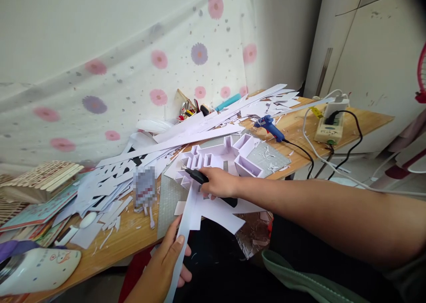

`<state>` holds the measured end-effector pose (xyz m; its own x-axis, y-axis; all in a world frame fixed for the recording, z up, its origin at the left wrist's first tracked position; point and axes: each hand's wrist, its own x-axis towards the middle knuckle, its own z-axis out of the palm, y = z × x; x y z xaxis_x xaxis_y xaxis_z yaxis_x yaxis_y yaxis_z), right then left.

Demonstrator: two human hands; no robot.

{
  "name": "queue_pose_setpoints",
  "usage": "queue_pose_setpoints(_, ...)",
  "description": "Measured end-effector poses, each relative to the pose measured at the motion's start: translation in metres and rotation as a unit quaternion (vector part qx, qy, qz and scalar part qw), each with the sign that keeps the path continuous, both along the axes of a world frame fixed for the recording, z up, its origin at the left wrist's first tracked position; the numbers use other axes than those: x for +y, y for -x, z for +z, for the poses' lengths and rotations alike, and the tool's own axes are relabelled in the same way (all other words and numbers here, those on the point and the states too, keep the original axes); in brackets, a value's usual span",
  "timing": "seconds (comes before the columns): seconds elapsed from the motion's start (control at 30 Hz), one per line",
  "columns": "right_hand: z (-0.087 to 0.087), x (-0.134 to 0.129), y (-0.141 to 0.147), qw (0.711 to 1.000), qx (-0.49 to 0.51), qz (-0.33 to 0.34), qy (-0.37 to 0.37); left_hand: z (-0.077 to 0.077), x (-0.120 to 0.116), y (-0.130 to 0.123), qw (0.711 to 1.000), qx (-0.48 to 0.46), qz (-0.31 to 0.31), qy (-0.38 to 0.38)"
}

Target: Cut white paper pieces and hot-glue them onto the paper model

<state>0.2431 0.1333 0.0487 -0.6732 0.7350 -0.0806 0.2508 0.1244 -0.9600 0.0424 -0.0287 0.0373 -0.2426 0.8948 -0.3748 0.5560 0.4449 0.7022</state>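
My left hand (171, 254) is closed around a long white strip (187, 218) below the table's front edge, thumb on top. The strip slants up to the white model (216, 154), which has several box-shaped walled compartments and lies on a grey cutting mat (166, 212). Over the model's near side, my right hand (219, 182) grips a black utility knife (197, 175), its tip pointing left near the strip's upper end. The fingers hide part of the knife. Flat white pieces (221, 216) of the model hang over the front edge.
A blue glue gun (271, 127) lies behind right, its cord running toward a power strip (329, 127). White offcuts (109, 183) are heaped along the back and left. A white bottle (43, 269) and a wooden-stick model (43, 179) occupy the left end.
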Motion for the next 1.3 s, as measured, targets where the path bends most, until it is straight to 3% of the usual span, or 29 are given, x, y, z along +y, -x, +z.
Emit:
queue_pose_setpoints(0.1,-0.004,-0.001,0.004,0.999,0.014,0.014,0.029,-0.001,0.001,-0.002,0.998,-0.026,0.009,0.058)
queue_pose_setpoints(0.2,-0.005,-0.002,0.007,0.998,0.025,0.012,0.059,0.002,0.0,-0.003,0.997,-0.017,-0.003,0.069)
queue_pose_setpoints(0.33,-0.006,-0.001,0.008,0.995,0.039,0.006,0.093,0.005,0.0,-0.001,0.998,-0.009,-0.044,0.047)
queue_pose_setpoints(0.47,-0.008,0.0,0.009,0.991,0.053,0.005,0.119,0.011,0.011,0.001,0.996,0.007,-0.084,-0.026)
queue_pose_setpoints(0.67,-0.006,0.002,0.008,0.986,0.071,-0.005,0.151,0.018,0.032,-0.002,0.996,0.005,-0.082,0.025)
queue_pose_setpoints(0.93,-0.002,0.009,-0.008,0.984,0.085,-0.127,0.092,0.009,0.028,-0.007,0.99,0.116,-0.076,0.037)
queue_pose_setpoints(1.3,0.005,0.01,-0.018,0.98,0.114,-0.136,0.085,0.022,0.031,-0.019,0.972,0.192,-0.133,0.035)
